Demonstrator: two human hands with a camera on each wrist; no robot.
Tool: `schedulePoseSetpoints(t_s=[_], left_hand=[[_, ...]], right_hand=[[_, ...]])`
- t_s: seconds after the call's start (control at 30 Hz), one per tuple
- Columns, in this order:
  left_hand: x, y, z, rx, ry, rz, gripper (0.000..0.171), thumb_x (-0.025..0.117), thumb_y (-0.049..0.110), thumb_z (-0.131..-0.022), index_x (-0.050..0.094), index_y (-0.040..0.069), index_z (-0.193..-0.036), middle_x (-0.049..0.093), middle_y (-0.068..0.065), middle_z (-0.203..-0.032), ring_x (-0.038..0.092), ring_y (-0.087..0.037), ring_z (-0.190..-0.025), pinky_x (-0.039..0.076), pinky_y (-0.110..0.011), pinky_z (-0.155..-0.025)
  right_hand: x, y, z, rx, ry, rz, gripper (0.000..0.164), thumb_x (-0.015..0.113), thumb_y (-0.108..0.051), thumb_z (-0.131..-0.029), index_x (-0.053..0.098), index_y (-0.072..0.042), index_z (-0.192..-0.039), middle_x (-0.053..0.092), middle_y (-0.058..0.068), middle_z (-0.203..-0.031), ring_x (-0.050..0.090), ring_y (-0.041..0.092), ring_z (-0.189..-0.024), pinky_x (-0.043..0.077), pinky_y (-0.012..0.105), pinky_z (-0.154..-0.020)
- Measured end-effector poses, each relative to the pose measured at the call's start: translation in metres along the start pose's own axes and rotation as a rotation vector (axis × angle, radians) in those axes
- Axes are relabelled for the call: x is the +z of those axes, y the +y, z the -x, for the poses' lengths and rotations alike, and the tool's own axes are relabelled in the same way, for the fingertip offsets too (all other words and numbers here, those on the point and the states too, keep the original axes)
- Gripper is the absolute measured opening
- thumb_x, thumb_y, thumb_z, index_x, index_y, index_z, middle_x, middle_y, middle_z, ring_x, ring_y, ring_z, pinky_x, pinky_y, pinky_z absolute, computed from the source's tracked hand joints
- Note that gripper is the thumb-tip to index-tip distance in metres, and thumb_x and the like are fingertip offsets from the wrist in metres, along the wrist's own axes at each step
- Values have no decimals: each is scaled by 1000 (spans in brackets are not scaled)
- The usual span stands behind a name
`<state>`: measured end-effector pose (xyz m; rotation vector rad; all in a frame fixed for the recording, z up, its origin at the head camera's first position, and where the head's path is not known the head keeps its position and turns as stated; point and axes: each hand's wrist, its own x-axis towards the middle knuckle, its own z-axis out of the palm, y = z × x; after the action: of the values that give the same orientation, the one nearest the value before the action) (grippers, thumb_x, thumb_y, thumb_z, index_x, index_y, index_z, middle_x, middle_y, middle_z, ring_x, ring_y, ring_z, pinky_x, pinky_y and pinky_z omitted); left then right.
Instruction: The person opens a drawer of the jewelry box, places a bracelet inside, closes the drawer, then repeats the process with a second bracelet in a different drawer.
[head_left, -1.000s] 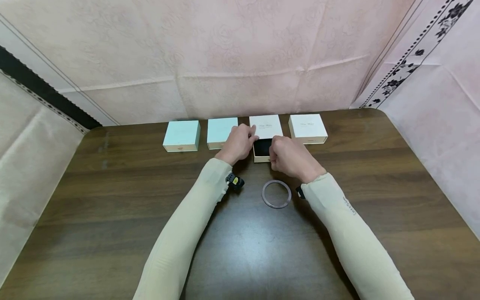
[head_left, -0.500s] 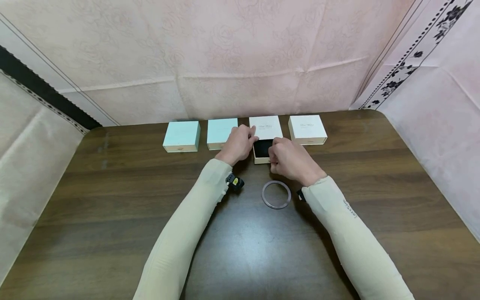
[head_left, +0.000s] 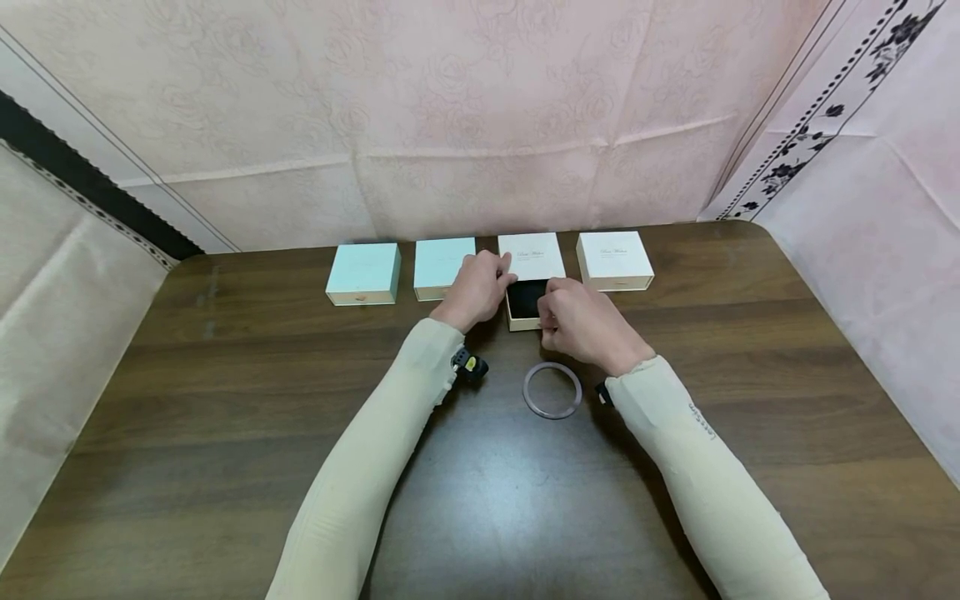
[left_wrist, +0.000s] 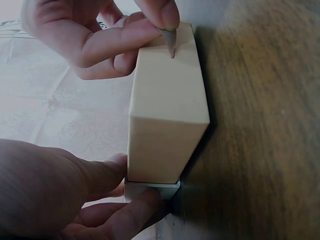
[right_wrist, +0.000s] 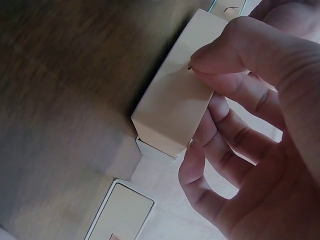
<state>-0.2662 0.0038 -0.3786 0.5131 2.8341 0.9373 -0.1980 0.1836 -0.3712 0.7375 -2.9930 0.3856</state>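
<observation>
A white drawer-style gift box point(head_left: 531, 254) stands at the back of the table with its cream drawer point(left_wrist: 167, 82) pulled partway out. Black lining point(head_left: 527, 298) shows inside the drawer. My left hand point(head_left: 477, 287) grips the white sleeve by its sides, thumb and fingers at its front end in the left wrist view. My right hand point(head_left: 588, 325) pinches the small ribbon tab point(left_wrist: 170, 40) on the drawer's front between thumb and forefinger. In front of the box, a pale lilac bangle point(head_left: 552, 415) lies flat on the table.
Two mint-green boxes point(head_left: 363, 268) point(head_left: 441, 258) stand left of the open one, the nearer partly behind my left hand. Another white box point(head_left: 617, 257) stands to its right. Pink patterned cloth point(head_left: 450, 125) hangs along the table's point(head_left: 225, 417) back edge.
The drawer has slid a little further out of its sleeve towards me, with my right hand moving along with it. My left hand and the bangle have stayed put.
</observation>
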Motion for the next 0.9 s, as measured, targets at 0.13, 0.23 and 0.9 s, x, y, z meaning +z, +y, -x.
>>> schedulePoseSetpoints(t_s=[0.13, 0.23, 0.9], left_hand=[[0, 0, 0, -7, -7, 3, 38, 56, 23, -107, 54, 11, -70, 48, -6, -69, 53, -23, -66, 42, -29, -62], [-1, 0, 0, -5, -13, 8, 38, 56, 23, -107, 54, 11, -71, 47, -6, -69, 52, -23, -65, 42, -29, -60], [-2, 0, 0, -18, -30, 21, 42, 56, 24, -107, 46, 13, -67, 46, -6, -68, 53, -24, -66, 41, -29, -60]], right_hand=[[1, 0, 0, 0, 5, -3, 16, 73, -3, -76, 66, -16, -70, 60, 2, -88, 55, 20, -82, 49, 37, -67], [1, -1, 0, 3, 4, -2, 16, 73, -4, -77, 67, -16, -71, 60, 2, -89, 56, 20, -83, 50, 38, -67], [4, -1, 5, -17, 26, 10, 17, 71, -2, -75, 66, -17, -69, 59, 1, -84, 56, 20, -82, 50, 38, -68]])
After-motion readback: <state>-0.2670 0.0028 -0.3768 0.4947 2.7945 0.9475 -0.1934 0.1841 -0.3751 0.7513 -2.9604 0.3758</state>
